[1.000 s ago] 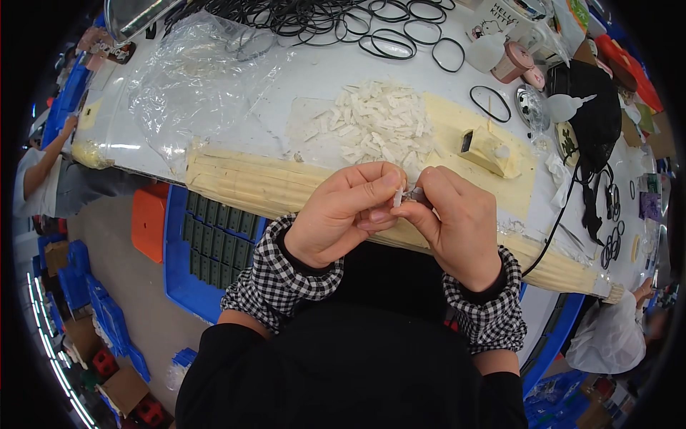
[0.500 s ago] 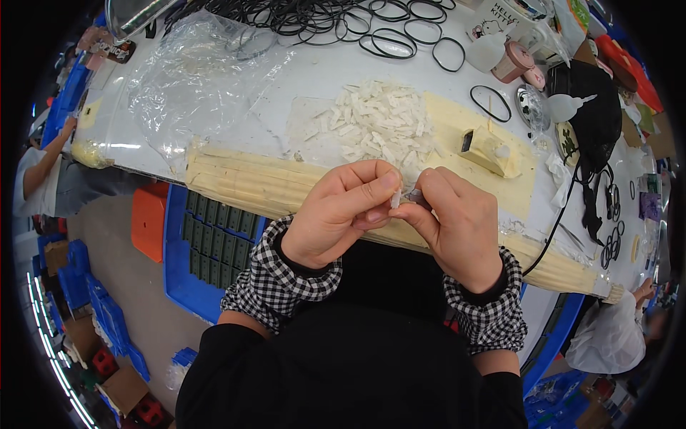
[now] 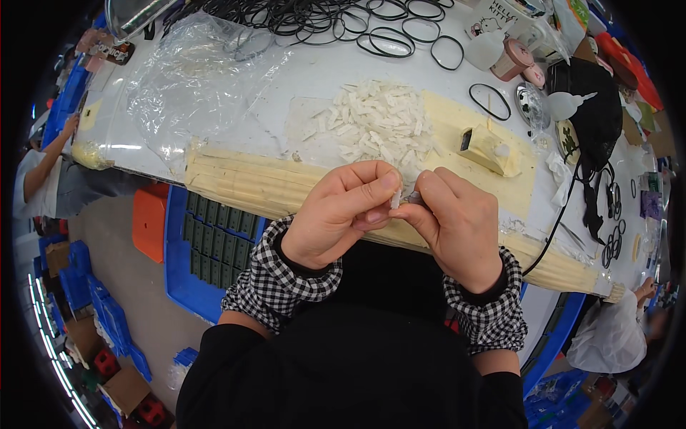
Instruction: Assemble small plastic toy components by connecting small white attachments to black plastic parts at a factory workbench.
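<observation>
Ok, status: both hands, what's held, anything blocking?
Left hand pinching small white piece. Right hand pinching small grey item, kind unclear. Pile of white pieces beyond hands; no obstruction visible.

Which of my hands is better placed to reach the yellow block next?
Your right hand, probably: though pinching a small grey piece, it is nearer the yellow block. Your left hand, holding a small white piece, is farther off.

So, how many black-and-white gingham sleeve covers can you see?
2. The left sleeve cover sits just below the left hand; the right sleeve cover sits just below the right hand. I see no others, though some could be hidden.
</observation>
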### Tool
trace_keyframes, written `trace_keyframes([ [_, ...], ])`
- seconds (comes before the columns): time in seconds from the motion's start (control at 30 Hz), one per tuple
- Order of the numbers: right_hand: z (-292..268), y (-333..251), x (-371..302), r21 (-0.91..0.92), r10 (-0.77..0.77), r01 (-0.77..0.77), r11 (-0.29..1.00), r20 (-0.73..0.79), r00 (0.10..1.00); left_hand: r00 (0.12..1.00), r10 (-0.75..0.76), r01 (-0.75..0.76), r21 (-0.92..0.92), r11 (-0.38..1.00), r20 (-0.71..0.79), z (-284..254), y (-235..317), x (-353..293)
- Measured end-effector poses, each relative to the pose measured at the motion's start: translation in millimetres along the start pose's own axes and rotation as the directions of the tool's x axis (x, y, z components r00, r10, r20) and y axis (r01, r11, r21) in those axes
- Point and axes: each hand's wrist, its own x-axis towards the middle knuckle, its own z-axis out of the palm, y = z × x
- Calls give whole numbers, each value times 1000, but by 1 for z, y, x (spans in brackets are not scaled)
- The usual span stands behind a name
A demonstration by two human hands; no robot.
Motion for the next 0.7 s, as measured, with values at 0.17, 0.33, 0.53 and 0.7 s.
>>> trace_keyframes([
  [0.17,0,1,-1,9,-3,3,1000,24,1000,1000,3,-3,-10,1000,23,-1,-1,0],
  [0.33,2,2,-1,41,-6,6,999,0,1000,1000,2,-3,-4,1000,-8,0,-1,0],
  [0.53,1,2,-1,10,-4,4,1000,18,1000,999,34,-32,43,999,-36,1,-1,-1],
  [0.7,0,6,-1,59,3,-4,998,11,1000,988,98,-85,109,990,-116,3,-3,0],
])
